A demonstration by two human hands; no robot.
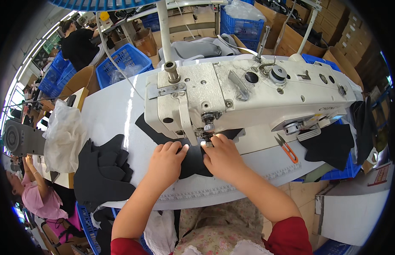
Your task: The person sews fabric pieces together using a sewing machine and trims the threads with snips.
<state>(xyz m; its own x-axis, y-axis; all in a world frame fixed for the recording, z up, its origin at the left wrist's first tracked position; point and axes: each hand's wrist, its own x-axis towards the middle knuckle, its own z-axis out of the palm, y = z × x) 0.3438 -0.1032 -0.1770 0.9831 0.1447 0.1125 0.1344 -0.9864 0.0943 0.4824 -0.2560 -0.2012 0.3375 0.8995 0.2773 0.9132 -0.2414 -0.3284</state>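
Observation:
A white industrial sewing machine (248,91) stands before me on a pale work table, its needle area just beyond my fingertips. Beneath the needle lies a black fabric piece (192,160), its far part running under the machine head. My left hand (165,163) grips the fabric left of the needle, fingers bent and pressed together, thumb toward the middle. On the right side, my right hand (223,158) holds the same piece close to the presser foot, fingers curled down. The foot's contact with the fabric is partly hidden by my fingers.
Stacked black fabric pieces (104,170) lie at the table's left. Orange-handled thread snips (287,149) and another black piece (329,144) are at the right. A measuring tape (214,191) runs along the near edge. Two people work at the left; blue crates (123,63) stand behind.

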